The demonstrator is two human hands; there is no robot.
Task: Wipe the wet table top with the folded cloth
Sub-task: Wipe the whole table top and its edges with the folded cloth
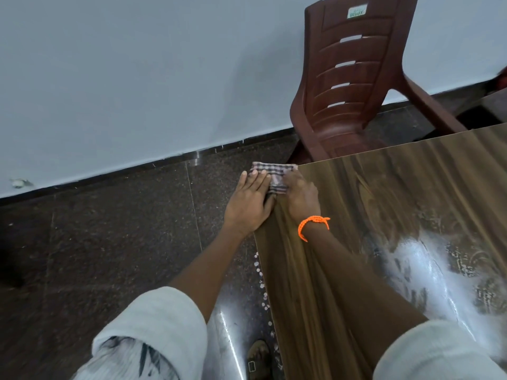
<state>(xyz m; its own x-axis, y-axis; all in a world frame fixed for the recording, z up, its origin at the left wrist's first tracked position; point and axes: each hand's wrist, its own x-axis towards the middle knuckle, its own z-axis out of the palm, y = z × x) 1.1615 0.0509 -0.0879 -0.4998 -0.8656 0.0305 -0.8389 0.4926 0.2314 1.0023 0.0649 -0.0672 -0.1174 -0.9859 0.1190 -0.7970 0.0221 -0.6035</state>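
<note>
Legible text: one item only. A small white and green sticker [357,11] on the top of the backrest of the brown plastic chair [346,78], well beyond both hands' grip at the table corner and off to their right. Its bold green word appears to read "DELUX", though the letters are blurred; a smaller line above it cannot be made out. Nothing else in view carries readable lettering, numbers or signs.
</note>
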